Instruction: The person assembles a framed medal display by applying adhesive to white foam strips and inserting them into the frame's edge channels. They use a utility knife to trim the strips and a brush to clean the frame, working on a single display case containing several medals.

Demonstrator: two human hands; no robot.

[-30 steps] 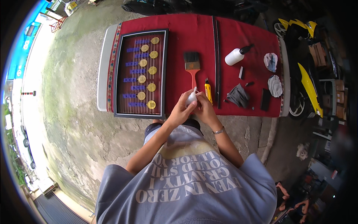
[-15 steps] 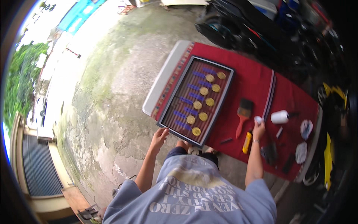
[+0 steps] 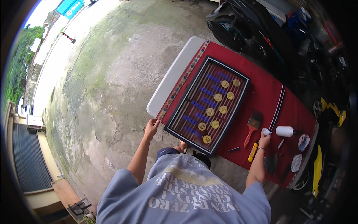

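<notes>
My left hand (image 3: 150, 129) is closed at the near left corner of the red tablecloth (image 3: 257, 71), its fingertips pinching the patterned border. Just right of it lies a dark-framed display case (image 3: 189, 140), with several gold medals (image 3: 210, 111) on blue ribbons over a striped backing. My right hand (image 3: 264, 140) is closed on a small whitish translucent piece (image 3: 266, 131), too small to name surely. Beside that hand are a yellow-handled cutter (image 3: 253, 152), a wide paintbrush (image 3: 251, 128) with a red handle, and a white bottle (image 3: 284, 131) lying on its side.
Along the cloth runs a dark strip with a white line (image 3: 276, 112). Two crumpled pale wads (image 3: 303, 142) and a dark cloth (image 3: 271, 164) lie at the right. The white tabletop (image 3: 175, 74) shows at the left. A black motorcycle (image 3: 257, 33) stands behind the table.
My left hand has moved from beside the case's corner to the tablecloth's edge, and its fingers have closed. The right hand still holds the whitish piece. The whole view has shifted slightly.
</notes>
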